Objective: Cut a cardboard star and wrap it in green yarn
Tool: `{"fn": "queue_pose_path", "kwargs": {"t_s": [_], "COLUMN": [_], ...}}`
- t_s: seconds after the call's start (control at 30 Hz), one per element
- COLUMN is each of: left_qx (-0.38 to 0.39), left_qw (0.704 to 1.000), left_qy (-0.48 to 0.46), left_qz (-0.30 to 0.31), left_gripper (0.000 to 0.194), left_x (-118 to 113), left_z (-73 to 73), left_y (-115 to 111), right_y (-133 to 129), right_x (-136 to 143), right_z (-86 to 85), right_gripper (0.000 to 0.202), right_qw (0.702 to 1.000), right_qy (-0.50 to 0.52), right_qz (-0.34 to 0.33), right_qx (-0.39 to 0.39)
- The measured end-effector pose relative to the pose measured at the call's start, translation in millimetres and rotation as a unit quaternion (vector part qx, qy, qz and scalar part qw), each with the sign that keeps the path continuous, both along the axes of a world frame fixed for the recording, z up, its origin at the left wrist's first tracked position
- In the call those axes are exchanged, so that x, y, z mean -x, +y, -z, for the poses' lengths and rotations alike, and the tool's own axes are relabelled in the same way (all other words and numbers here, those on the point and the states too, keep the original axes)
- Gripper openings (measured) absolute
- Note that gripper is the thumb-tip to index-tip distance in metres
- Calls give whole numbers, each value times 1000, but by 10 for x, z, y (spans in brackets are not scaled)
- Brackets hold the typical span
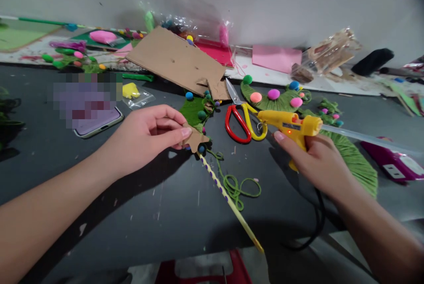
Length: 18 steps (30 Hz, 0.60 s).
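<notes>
My left hand (162, 131) pinches a small brown cardboard star (196, 139) near the middle of the dark table. Below the star, a pale stick with purple dots (218, 183) slants down to the table's front edge. Small pompoms, one of them blue (202, 149), show beside the star. My right hand (309, 156) is wrapped round a yellow glue gun (288, 123), whose nozzle points left and whose small orange light is lit. A clear glue stick (354, 136) sticks out of its back. The nozzle is apart from the star.
Red-and-yellow scissors (239, 123) lie between my hands, with green yarn (236, 189) nearer me. Behind are a cardboard sheet (175, 61) and a green yarn-wrapped piece with pompoms (265, 96). A phone (96, 120) lies left, a magenta power strip (394, 160) right. A black cord (319, 217) hangs below the gun.
</notes>
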State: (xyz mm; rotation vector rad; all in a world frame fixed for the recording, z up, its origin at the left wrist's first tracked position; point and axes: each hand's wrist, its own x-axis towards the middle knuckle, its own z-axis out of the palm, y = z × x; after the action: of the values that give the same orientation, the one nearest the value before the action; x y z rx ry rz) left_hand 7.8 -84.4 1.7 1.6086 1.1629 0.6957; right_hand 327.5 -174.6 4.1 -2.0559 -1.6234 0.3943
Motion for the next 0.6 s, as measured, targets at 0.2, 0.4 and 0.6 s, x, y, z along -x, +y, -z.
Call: {"fn": "queue_pose_path", "kwargs": {"t_s": [0.2, 0.4, 0.6], "left_qx": [-3, -3, -2], "left_qw": [1000, 1000, 1000], "left_qy": [-2, 8, 26], "left_qz": [2, 7, 5], "left_gripper": [17, 20, 19], "left_x": [-7, -5, -12], "left_z": [-14, -10, -49], "left_y": [12, 0, -21], "right_y": [-67, -45, -105], "right_x": [-142, -325, -323], "right_z": [-39, 52, -1], "right_gripper": [53, 56, 61], "right_qw": [998, 995, 982], "right_qy": [-60, -99, -176], "right_qz": [31, 19, -9], "right_qx": [-18, 13, 71]}}
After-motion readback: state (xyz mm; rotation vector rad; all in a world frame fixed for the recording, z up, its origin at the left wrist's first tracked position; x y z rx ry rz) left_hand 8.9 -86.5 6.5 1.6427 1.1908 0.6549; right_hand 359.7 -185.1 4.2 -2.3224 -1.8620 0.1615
